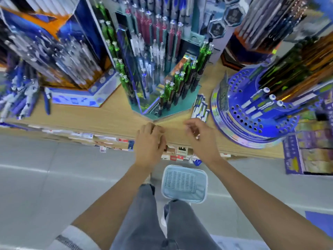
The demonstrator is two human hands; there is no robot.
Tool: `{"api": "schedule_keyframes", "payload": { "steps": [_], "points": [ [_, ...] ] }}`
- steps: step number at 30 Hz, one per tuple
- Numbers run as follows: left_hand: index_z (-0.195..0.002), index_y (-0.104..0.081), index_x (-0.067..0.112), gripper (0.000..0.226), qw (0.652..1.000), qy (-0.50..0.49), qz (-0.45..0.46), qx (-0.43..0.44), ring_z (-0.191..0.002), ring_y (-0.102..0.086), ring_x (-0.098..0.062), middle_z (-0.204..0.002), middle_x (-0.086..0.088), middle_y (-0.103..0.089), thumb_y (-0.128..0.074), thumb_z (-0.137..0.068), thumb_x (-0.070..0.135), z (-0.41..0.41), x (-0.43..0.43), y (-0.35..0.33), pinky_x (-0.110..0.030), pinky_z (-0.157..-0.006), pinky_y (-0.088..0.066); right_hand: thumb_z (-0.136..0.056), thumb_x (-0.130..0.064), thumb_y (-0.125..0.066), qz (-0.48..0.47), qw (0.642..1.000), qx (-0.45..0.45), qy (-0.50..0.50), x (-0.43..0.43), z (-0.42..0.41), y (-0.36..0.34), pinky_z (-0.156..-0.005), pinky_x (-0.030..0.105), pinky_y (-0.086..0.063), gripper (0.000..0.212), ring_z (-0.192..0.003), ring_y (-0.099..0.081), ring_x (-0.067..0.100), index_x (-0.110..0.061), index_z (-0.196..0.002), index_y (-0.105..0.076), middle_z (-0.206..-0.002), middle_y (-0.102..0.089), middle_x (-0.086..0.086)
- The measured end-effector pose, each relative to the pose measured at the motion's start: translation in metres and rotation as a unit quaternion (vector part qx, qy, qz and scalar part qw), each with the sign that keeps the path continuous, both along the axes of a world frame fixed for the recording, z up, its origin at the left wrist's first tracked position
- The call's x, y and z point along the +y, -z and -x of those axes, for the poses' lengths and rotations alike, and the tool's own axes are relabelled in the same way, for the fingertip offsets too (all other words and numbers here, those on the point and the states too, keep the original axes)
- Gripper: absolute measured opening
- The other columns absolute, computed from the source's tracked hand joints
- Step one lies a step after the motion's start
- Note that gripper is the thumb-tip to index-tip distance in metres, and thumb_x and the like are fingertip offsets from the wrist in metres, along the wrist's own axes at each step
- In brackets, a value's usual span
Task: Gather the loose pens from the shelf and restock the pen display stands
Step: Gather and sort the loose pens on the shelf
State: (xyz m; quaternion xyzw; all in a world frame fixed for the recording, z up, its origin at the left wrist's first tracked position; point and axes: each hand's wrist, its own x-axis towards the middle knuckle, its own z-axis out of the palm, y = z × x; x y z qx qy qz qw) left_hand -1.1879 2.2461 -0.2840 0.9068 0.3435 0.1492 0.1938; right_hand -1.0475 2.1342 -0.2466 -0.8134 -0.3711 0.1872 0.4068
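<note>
We see the left hand [150,141] over the front edge of the wooden shelf [108,120], palm down. Its fingers are bent loosely and nothing is inside them; the fingertips seem to touch the wood, but the blur does not let us be sure.

Just beyond this hand stands the teal display stand [180,110], with green pens [178,82] upright in its steps.

The right hand [201,139] hangs a little to the right, also above the shelf edge. Its fingers are half curled and a bit apart, and we find no pen between them. This hand is blurred as well.

The loose pens [200,108] are white with blue parts. They lie side by side in a small row on the shelf, just beyond the fingertips of the right hand and not touching it, against the right side of the teal stand.

To the right of this hand is the round blue stand [239,121], full of small holes, most of them free. A few white pens [259,101] sit in it, tilted.
</note>
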Motion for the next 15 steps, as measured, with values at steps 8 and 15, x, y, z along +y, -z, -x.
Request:
{"api": "schedule_keyframes", "payload": {
  "steps": [8, 15],
  "points": [
    [-0.153, -0.015, 0.016, 0.076, 0.970, -0.103, 0.053, 0.213, -0.148, -0.007, -0.031, -0.161, -0.010, -0.007, -0.054, -0.089, 0.030, 0.119, 0.077, 0.002, -0.047, -0.117, -0.013, -0.083, -0.014, -0.065, 0.110, 0.961, -0.075, -0.243, 0.079, 0.098, 0.020, -0.100, 0.035, -0.038, 0.047, -0.121, -0.052, 0.036, -0.002, -0.128, -0.058, -0.130, -0.056, 0.019],
    [-0.129, -0.058, 0.018, 0.050, 0.987, 0.071, 0.112, 0.092, -0.131, -0.046, -0.030, -0.143, -0.008, -0.050, -0.045, -0.083, 0.032, 0.180, 0.146, -0.003, -0.043, -0.107, -0.038, -0.083, -0.019, -0.066, 0.250, 0.945, -0.185, -0.104, 0.148, 0.153, 0.027, -0.091, 0.041, -0.042, 0.037, -0.109, -0.053, 0.038, -0.014, -0.119, -0.064, -0.120, -0.057, 0.015]
  ]
}}
